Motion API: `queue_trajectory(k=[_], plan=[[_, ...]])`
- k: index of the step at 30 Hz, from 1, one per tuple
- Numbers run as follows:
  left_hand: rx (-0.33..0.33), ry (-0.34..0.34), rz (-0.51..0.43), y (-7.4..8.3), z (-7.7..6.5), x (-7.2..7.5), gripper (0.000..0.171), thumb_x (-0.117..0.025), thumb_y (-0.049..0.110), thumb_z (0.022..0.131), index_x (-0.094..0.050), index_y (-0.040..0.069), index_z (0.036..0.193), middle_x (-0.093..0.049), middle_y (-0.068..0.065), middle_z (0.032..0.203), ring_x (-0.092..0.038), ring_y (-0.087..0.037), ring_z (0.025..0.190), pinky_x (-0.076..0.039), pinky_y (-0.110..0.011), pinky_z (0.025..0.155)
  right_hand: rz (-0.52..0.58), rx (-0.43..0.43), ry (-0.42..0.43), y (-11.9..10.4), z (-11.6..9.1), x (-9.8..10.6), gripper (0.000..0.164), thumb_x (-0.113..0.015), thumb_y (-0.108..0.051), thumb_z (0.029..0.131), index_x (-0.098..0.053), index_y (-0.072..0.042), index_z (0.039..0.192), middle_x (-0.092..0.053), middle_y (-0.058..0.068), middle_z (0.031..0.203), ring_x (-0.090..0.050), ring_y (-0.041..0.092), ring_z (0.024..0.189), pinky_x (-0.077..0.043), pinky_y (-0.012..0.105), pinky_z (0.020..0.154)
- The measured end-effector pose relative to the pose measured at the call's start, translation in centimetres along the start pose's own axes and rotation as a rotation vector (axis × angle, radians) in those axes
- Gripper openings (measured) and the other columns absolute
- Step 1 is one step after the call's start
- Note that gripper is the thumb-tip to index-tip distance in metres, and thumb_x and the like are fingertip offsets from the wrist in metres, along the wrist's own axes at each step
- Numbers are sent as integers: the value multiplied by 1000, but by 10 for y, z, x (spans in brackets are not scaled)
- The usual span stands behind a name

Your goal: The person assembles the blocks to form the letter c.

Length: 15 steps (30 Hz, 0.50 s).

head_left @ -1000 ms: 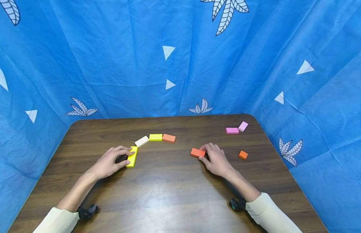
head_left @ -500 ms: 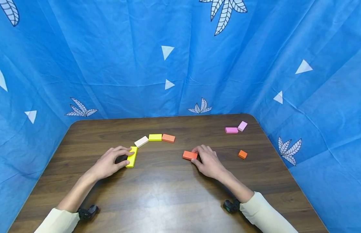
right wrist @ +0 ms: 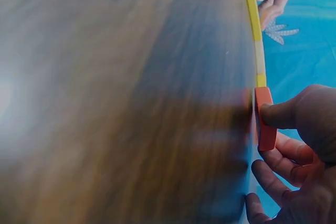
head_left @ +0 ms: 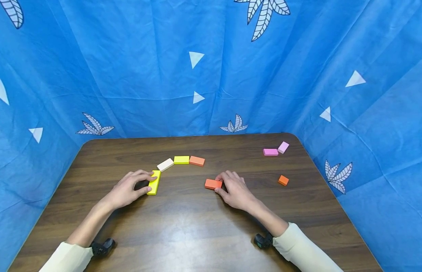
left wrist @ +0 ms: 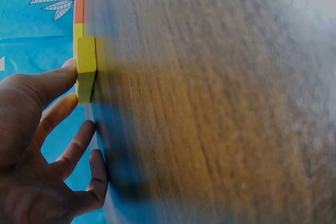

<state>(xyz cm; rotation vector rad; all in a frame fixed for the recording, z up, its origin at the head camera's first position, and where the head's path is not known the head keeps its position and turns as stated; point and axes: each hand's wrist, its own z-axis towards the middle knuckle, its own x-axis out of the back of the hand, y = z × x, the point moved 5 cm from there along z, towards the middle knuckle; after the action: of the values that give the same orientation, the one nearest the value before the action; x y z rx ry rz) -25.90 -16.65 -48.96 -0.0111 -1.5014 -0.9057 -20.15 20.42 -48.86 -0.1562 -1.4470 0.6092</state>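
My left hand (head_left: pixel 129 189) is at a yellow block (head_left: pixel 154 183) on the wooden table, thumb and fingertips on it. In the left wrist view that yellow block (left wrist: pixel 86 69) shows in front of the thumb and index fingertips, the other fingers spread beside it. My right hand (head_left: pixel 235 192) pinches a red-orange block (head_left: pixel 213 184) by its right end, close over the table. A curved row runs from the yellow block: a cream block (head_left: pixel 165 164), another yellow block (head_left: pixel 182 160) and a lighter orange block (head_left: pixel 197 161).
Toward the back right lie a pink block (head_left: pixel 270 152) and a pale pink block (head_left: pixel 283 147), end to end. A small orange block (head_left: pixel 283 180) sits to the right of my right hand. Blue patterned cloth (head_left: pixel 146 75) hangs behind and beside the table (head_left: pixel 183 241).
My right hand has carried the red-orange block leftward and slightly nearer to me. The left hand and the row of blocks have stayed in place.
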Motion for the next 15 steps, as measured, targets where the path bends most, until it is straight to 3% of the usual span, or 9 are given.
queue_trajectory(k=[6, 15], plan=[[9, -5, -1, 1, 0, 0, 38, -78, 19, 100, -74, 17, 138, -67, -9, 150, -60, -37, 128, -49, -56, 100, 37, -8, -30, -10, 5, -3, 29, -77, -28, 102, -68, -14, 125, -69, 4, 122, -59, 23, 111, -48, 52, 96], [4, 2, -1, 0, 0, 0, 38, -78, 18, 100, -75, 17, 137, -67, -9, 149, -60, -39, 130, -48, -59, 102, 51, 37, -63, -25, 12, -14, 29, -75, -30, 103, -68, -14, 126, -68, 2, 120, -56, 21, 109, -43, 44, 93]])
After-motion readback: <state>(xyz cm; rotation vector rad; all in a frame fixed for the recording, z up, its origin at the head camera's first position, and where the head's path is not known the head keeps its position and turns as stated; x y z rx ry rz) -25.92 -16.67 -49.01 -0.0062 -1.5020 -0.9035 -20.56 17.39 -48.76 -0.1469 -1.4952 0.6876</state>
